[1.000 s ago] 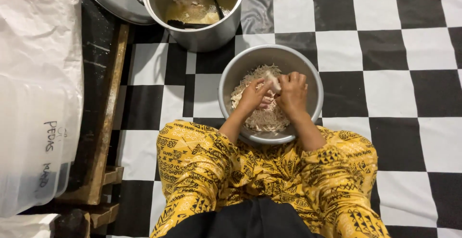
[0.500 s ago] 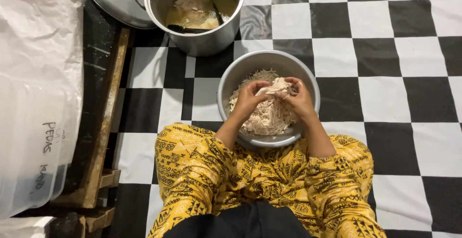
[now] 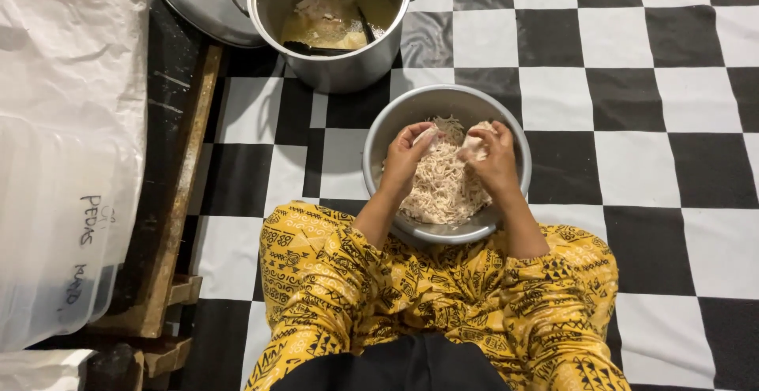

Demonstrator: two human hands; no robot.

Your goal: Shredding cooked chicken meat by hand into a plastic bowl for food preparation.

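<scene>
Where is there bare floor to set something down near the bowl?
The checkered floor right of the metal bowl is bare to the frame edge. A smaller patch lies left of the bowl, bordered by the wooden plank. Crowded: between the bowl and the pot, and at the knees.

Bowl between the knees, pot beyond it, stacked containers off to the left.

The bowl [image 3: 379,154] sits on the floor [image 3: 632,122] just ahead of the person's knees, with a heap of shredded meat [image 3: 443,189] in it. The left hand [image 3: 407,158] and right hand [image 3: 494,158] are both inside the bowl, side by side over the heap, each pinching a piece. Behind the bowl, slightly left, stands a pot [image 3: 348,67] holding what may be broth and a ladle. Its lid [image 3: 190,3] leans at the pot's left. A wooden frame [image 3: 178,201] runs along the left, plastic containers [image 3: 63,225] beyond it.
</scene>
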